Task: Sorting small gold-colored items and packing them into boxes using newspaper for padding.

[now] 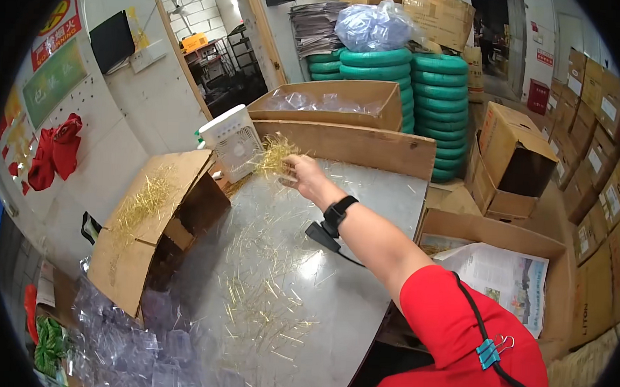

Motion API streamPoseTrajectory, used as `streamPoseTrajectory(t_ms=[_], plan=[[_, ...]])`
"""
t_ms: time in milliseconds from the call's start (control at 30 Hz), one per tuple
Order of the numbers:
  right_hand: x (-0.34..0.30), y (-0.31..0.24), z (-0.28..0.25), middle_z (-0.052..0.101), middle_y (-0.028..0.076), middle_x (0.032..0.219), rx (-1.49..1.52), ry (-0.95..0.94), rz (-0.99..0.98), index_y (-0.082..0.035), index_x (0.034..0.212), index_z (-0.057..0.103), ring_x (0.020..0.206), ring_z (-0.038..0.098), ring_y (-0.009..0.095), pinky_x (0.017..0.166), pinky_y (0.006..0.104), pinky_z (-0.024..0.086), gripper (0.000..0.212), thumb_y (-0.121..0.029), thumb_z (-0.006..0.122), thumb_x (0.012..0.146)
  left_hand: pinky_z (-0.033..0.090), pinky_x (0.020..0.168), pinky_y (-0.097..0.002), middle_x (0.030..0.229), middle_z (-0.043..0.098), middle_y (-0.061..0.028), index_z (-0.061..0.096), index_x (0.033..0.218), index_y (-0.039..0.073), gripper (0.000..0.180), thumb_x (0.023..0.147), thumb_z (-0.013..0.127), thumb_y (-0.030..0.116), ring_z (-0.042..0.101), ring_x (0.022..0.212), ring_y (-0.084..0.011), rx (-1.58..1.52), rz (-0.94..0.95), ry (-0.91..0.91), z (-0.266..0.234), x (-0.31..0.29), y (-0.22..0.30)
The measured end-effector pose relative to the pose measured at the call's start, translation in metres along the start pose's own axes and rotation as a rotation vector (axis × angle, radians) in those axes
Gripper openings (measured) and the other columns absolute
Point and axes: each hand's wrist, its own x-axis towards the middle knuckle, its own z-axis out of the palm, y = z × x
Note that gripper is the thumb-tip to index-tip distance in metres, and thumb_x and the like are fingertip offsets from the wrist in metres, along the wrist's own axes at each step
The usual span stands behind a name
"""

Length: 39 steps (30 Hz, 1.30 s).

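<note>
My right hand (300,173) reaches to the far side of the grey tabletop (363,245), its fingers curled against a tangled bunch of thin golden sticks (275,154). The bunch is beside a small white fan (234,142). More of these sticks (266,300) lie scattered over the middle and near part of the table. Another heap of golden sticks (145,200) rests on a cardboard flap at the left. My left hand is not in view.
Clear plastic boxes (175,358) crowd the near left. An open cardboard box (196,219) stands at the table's left. A cardboard strip (354,145) borders the far edge. A carton with newspaper (495,280) is at the right; green coiled rolls (439,109) stand behind.
</note>
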Motion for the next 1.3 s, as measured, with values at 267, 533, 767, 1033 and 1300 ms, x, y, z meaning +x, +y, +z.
streamPoseTrajectory(t_ms=[267,533,767,1033,1300], plan=[[-0.005,0.018,0.005,0.059,0.001,0.085,-0.047,0.146,0.100,-0.015,0.092,0.053,0.084,0.056,0.015,0.067,0.0362,0.043,0.012,-0.015,0.061,0.083,0.048,0.080,-0.0406,0.097,0.065,-0.0163,0.066,0.094,0.003,0.013,0.082,0.064,0.006,0.061,0.089,-0.0345,-0.006,-0.042,-0.051,-0.007,0.015,0.010],[0.004,0.026,-0.006,0.058,-0.003,0.085,0.008,0.094,0.032,-0.017,0.095,0.057,0.078,0.051,0.013,0.073,0.0354,0.038,0.016,-0.018,0.065,0.081,0.048,0.078,-0.0407,0.090,0.066,-0.0141,0.065,0.091,0.004,0.011,0.080,0.067,0.004,0.061,0.086,-0.0325,-0.101,-0.034,-0.035,0.005,0.011,-0.007],[0.017,0.036,-0.005,0.059,-0.003,0.087,0.052,0.068,0.091,-0.019,0.090,0.061,0.083,0.052,0.013,0.072,0.0342,0.041,0.013,-0.023,0.068,0.080,0.048,0.080,-0.0412,0.091,0.065,-0.0145,0.065,0.089,0.002,0.009,0.080,0.066,0.004,0.060,0.085,-0.0331,0.072,-0.006,0.013,0.000,0.018,0.011],[0.030,0.048,-0.065,0.061,0.001,0.097,0.019,-0.014,0.096,-0.012,0.096,0.059,0.095,0.055,0.016,0.087,0.0442,0.044,0.017,-0.025,0.063,0.085,0.045,0.084,-0.0429,0.096,0.063,-0.0146,0.062,0.092,0.003,0.015,0.078,0.066,0.004,0.058,0.090,-0.0353,0.013,-0.143,-0.067,-0.001,0.021,0.014],[0.018,0.036,-0.032,0.062,0.003,0.098,-0.102,0.057,0.102,-0.011,0.100,0.059,0.093,0.056,0.018,0.080,0.0392,0.046,0.018,-0.022,0.062,0.086,0.043,0.083,-0.0410,0.095,0.063,-0.0123,0.062,0.085,0.002,0.012,0.075,0.066,0.002,0.057,0.093,-0.0324,-0.012,-0.179,-0.065,-0.006,0.022,0.014]])
